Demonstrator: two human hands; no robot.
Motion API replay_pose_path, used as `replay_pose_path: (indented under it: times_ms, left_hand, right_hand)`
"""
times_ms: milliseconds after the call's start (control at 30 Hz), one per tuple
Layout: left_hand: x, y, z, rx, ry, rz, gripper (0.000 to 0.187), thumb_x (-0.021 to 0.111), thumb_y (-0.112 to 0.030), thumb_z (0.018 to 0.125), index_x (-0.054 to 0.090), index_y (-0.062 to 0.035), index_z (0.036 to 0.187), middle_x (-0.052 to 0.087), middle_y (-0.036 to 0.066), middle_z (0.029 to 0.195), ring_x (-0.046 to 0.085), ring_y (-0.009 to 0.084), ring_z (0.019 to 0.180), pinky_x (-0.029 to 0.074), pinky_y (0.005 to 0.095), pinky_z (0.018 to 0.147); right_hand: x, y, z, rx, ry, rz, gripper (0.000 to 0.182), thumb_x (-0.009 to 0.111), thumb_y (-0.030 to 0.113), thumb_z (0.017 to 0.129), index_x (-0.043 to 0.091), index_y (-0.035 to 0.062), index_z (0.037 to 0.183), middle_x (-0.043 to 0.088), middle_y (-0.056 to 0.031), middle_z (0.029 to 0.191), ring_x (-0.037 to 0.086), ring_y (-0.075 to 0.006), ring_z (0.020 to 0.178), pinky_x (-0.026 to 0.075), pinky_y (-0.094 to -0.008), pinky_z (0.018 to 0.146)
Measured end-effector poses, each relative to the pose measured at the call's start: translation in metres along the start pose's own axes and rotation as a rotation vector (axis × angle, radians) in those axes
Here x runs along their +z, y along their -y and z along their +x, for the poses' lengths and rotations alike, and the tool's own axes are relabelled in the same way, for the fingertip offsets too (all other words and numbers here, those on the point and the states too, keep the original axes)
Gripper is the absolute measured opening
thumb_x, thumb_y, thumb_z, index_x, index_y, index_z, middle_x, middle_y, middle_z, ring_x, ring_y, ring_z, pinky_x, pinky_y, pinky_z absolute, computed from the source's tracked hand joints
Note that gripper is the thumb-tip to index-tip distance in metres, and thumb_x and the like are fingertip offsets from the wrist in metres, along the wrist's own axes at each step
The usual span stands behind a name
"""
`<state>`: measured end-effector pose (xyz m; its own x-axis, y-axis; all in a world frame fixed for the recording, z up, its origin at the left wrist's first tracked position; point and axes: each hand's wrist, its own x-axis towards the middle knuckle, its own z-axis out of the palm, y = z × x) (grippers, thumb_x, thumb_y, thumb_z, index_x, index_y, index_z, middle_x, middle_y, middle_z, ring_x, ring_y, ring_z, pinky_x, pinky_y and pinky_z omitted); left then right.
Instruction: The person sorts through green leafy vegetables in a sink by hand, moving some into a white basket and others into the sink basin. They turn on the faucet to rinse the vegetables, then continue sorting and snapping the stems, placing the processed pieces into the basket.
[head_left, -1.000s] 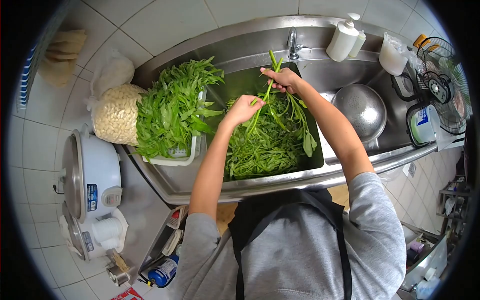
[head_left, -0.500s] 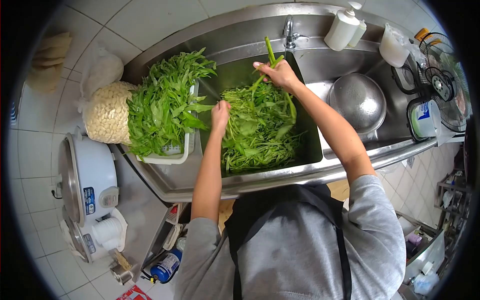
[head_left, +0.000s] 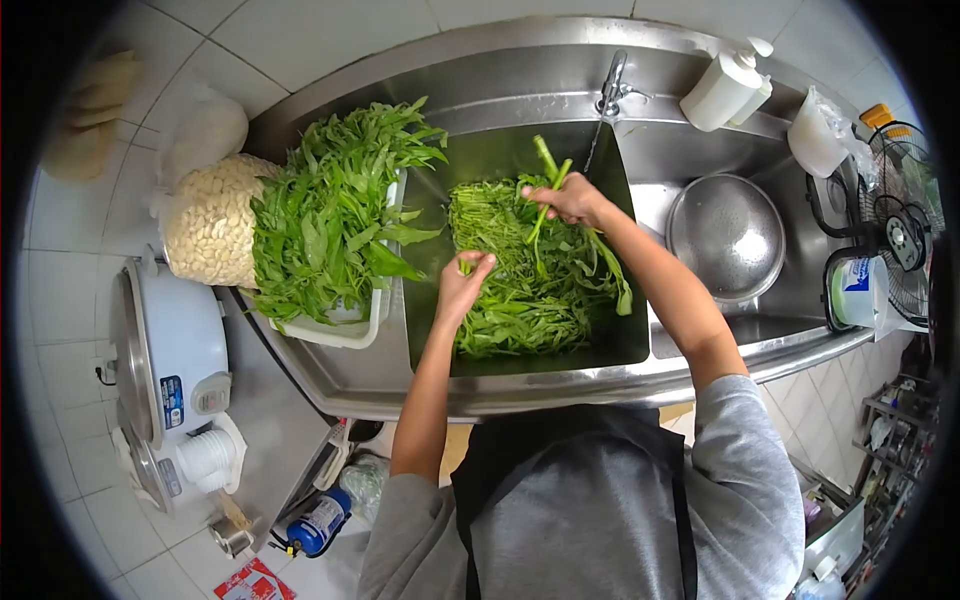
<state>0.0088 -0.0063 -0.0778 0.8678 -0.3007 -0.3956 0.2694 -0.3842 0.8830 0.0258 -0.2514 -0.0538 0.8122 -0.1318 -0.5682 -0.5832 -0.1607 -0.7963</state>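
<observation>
Leafy green vegetables (head_left: 520, 320) fill much of the left sink basin (head_left: 430, 340). Over the basin's upper right part, my right hand (head_left: 575, 200) is closed round thick green stems (head_left: 545, 160), with leaves trailing below the palm. My left hand (head_left: 470, 275) is pinched at the left side of the greens, with a small bit of green at its fingertips. Another heap of long leafy greens (head_left: 335, 210) overflows a white basket (head_left: 365, 330) to the left of the basin.
A running faucet (head_left: 614, 85) stands behind the basin. To the right are a metal bowl (head_left: 726, 238), soap bottles (head_left: 722, 90) and a fan (head_left: 900, 230). A bag of peeled cloves (head_left: 212, 225) and a rice cooker (head_left: 185, 340) are at the left.
The view has shifted, so the sink appears lower. My left hand has moved right, from the basin's left edge to over the greens. My right hand still holds the stems, now tilted differently.
</observation>
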Motion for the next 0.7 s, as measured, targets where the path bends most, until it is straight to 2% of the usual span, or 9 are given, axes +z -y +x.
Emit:
replay_pose_path:
  times_ms: [33,100,233,300,367,400,433,600,700]
  left_hand:
    - [0.007,0.001,0.002,-0.017,0.007,-0.002,0.035,0.064,-0.036,0.08,0.059,-0.0045,0.093,0.054,0.001,0.067,0.047,0.0063,0.06,0.041,0.0244,0.052]
    - [0.018,0.001,0.011,0.274,0.128,0.105,0.037,0.064,-0.035,0.079,0.06,-0.0015,0.096,0.055,0.003,0.068,0.048,0.0072,0.064,0.041,0.0261,0.052]
    - [0.01,0.015,0.023,0.074,0.158,0.421,0.04,0.062,-0.033,0.079,0.061,0.003,0.095,0.061,0.015,0.067,0.058,0.0208,0.06,0.045,0.0325,0.059]
    - [-0.009,0.04,0.028,0.01,0.133,0.592,0.035,0.061,-0.033,0.077,0.063,0.0005,0.087,0.062,0.02,0.072,0.061,0.0336,0.07,0.046,0.0404,0.063]
    - [-0.022,0.046,0.024,-0.157,0.16,0.902,0.034,0.062,-0.032,0.076,0.063,-0.0003,0.087,0.063,0.02,0.08,0.061,0.0349,0.078,0.048,0.0424,0.068]
    - [-0.025,0.052,0.02,-0.159,0.154,0.904,0.034,0.062,-0.032,0.076,0.063,-0.0003,0.087,0.063,0.02,0.08,0.061,0.0349,0.078,0.048,0.0424,0.068]
    - [-0.027,0.062,0.016,-0.198,0.168,0.984,0.034,0.063,-0.032,0.076,0.063,-0.0008,0.088,0.063,0.019,0.085,0.06,0.0339,0.082,0.048,0.042,0.071]
    - [-0.018,0.062,0.005,-0.316,0.316,1.167,0.035,0.064,-0.032,0.078,0.061,-0.0026,0.096,0.061,0.017,0.099,0.057,0.0297,0.096,0.045,0.0396,0.082]
    - [-0.011,0.056,0.004,-0.158,0.159,1.061,0.036,0.064,-0.035,0.077,0.059,0.0006,0.082,0.062,0.019,0.092,0.059,0.0343,0.09,0.046,0.0429,0.077]
  right_hand:
    - [0.01,-0.003,-0.002,0.02,0.082,-0.054,0.049,0.07,0.046,0.071,0.057,-0.001,0.075,0.054,-0.0048,0.056,0.033,-0.0064,0.033,0.026,-0.0213,0.031]
    - [0.034,-0.011,-0.006,0.035,0.266,0.04,0.049,0.072,0.043,0.07,0.056,-0.0013,0.082,0.055,-0.0065,0.059,0.034,-0.0063,0.034,0.028,-0.0218,0.031]
    - [0.044,-0.027,0.006,0.099,0.363,-0.174,0.054,0.074,0.043,0.068,0.053,-0.0036,0.088,0.057,-0.0092,0.064,0.038,-0.0093,0.038,0.034,-0.0237,0.035]
    - [0.033,-0.04,0.017,0.203,0.305,-0.698,0.054,0.077,0.037,0.065,0.054,-0.0048,0.089,0.061,-0.0125,0.069,0.055,-0.0192,0.049,0.044,-0.0304,0.044]
    - [0.03,-0.1,0.027,0.087,0.115,-0.965,0.049,0.078,0.029,0.063,0.056,-0.0057,0.09,0.062,-0.0197,0.089,0.064,-0.0284,0.078,0.051,-0.0355,0.061]
    - [0.033,-0.126,0.026,0.195,0.084,-1.063,0.042,0.074,0.018,0.065,0.058,-0.0042,0.097,0.055,-0.0215,0.11,0.056,-0.0304,0.102,0.05,-0.0375,0.076]
    - [0.031,-0.139,0.016,0.277,0.072,-1.02,0.039,0.064,0.016,0.075,0.056,0.0007,0.11,0.05,-0.0168,0.121,0.053,-0.0298,0.107,0.05,-0.0383,0.078]
    - [0.04,-0.201,0.016,0.455,0.061,-1.273,0.034,0.048,0.021,0.085,0.055,0.0087,0.116,0.05,-0.0092,0.124,0.049,-0.0269,0.113,0.045,-0.0406,0.084]
    - [0.017,-0.145,0.008,0.369,0.149,-1.285,0.041,0.048,0.019,0.085,0.046,0.0074,0.124,0.042,-0.0099,0.132,0.041,-0.0254,0.12,0.039,-0.0359,0.09]
